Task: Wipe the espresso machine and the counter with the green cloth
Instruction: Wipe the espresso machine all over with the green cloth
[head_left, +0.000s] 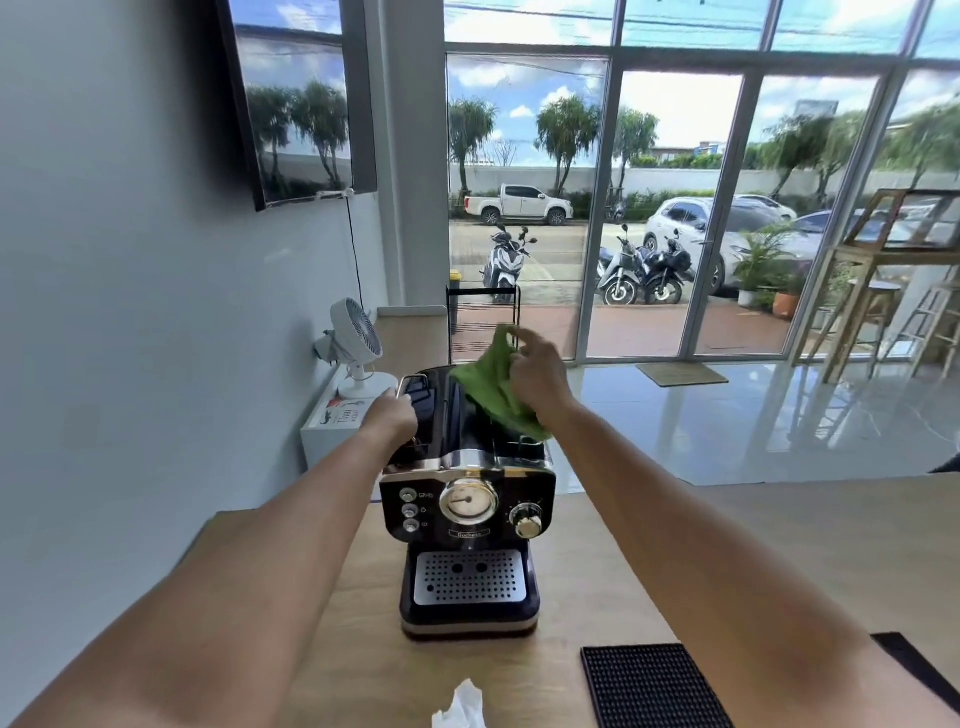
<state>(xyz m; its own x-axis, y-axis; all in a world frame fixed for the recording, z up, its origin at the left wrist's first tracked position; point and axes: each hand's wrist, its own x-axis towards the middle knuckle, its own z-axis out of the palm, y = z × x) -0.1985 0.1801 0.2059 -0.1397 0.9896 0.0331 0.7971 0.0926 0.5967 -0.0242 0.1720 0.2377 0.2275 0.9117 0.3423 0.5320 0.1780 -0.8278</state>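
Note:
A black and chrome espresso machine stands on the wooden counter, its dial and drip tray facing me. My right hand holds the green cloth above the back right part of the machine's top. The cloth hangs down and touches the top near its right edge. My left hand grips the machine's upper left rear corner, close to a chrome rail.
A black rubber bar mat lies on the counter at the front right. A crumpled white tissue sits at the front edge. A white fan stands on a low white cabinet at the left, by the wall.

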